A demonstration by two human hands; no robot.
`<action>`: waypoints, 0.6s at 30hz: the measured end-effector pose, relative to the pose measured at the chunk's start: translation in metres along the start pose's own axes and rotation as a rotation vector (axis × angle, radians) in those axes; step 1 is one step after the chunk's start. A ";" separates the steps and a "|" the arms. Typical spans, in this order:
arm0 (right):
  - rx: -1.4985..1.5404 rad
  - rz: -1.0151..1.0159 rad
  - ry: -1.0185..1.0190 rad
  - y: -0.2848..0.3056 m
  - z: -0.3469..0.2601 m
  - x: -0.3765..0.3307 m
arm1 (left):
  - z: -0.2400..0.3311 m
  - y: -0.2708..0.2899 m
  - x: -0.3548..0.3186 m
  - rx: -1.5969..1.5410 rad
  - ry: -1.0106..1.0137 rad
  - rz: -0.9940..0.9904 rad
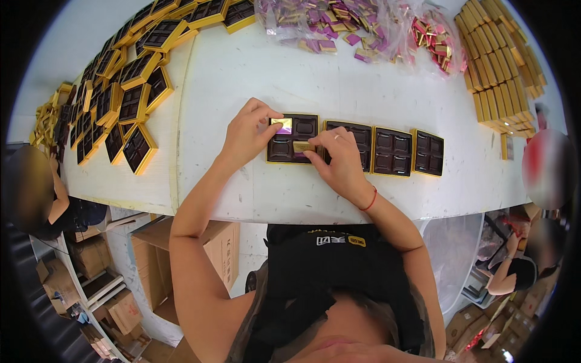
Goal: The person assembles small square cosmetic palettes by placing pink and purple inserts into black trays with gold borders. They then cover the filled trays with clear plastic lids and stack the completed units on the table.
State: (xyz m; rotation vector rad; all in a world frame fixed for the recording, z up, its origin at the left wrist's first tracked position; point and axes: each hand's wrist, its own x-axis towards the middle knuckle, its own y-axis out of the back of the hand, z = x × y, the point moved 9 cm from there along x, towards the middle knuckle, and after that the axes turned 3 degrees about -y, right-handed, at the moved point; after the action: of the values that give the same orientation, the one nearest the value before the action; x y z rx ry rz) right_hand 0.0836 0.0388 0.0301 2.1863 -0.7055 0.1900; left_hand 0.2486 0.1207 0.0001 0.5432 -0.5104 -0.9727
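In front of me lies a gold box with a dark brown tray point(307, 124) of square compartments. My left hand point(249, 132) pinches a shiny gold-and-purple wrapped sweet point(283, 125) at the far-left compartment. Over the near-right compartment, my right hand point(341, 158) holds a second gold-and-purple wrapped sweet point(301, 146), slightly tilted, between thumb and fingers. To the right stand three more boxes in a row: one box point(364, 134) partly covered by my right hand, a middle box point(392, 151) and an end box point(428, 152). Their visible compartments hold no sweets.
Many tray-filled boxes point(134, 103) are heaped at the left. Clear bags of purple-and-gold sweets point(339, 21) and red-and-gold sweets point(434, 45) lie at the back. Stacked gold boxes point(499, 66) stand back right. A cardboard carton point(158, 260) sits below the table edge. People work at both sides.
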 end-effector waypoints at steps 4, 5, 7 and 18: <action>-0.124 0.035 0.146 0.001 -0.010 0.000 | 0.018 0.002 -0.007 0.166 -0.156 0.086; -0.184 0.038 0.197 0.000 -0.010 -0.002 | 0.024 0.002 -0.008 0.227 -0.214 0.114; -0.298 0.012 0.280 -0.006 -0.014 -0.007 | 0.032 -0.003 -0.016 0.341 -0.320 0.183; -0.374 -0.167 0.178 0.025 0.041 0.070 | 0.075 -0.009 0.055 0.381 -0.517 0.239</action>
State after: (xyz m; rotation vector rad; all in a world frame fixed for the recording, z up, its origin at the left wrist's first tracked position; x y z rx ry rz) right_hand 0.1238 -0.0339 0.0451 1.8320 -0.4178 0.1503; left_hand 0.2219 0.0540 0.0600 0.5518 -1.2133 -0.7837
